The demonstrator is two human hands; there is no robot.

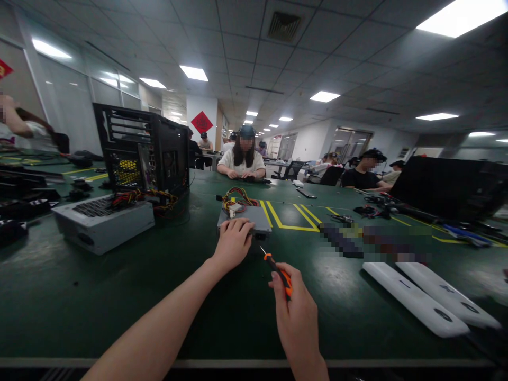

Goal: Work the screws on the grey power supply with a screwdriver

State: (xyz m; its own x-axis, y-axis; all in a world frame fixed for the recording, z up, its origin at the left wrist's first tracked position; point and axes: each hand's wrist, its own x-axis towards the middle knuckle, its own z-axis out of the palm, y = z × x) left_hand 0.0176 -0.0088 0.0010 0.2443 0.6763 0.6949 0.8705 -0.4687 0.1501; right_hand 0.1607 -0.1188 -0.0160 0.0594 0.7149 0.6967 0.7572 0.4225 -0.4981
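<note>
My left hand (234, 244) lies over the near side of a small grey computer power supply (260, 217), its fingers bent across the top and holding it on the table. A bundle of red, yellow and black wires (238, 197) with a white connector lies at the unit's far side. My right hand (297, 315) is closed round a black and orange screwdriver (271, 260). The screwdriver's thin tip points up and left, just short of the power supply's near right corner. No contact between tip and unit is visible.
At left, a larger power supply (107, 227) stands before an open black computer case (170, 153). White devices (416, 299) lie at right, near loose tools and a black panel (448, 185). A person (244, 159) works across the green table (190, 323).
</note>
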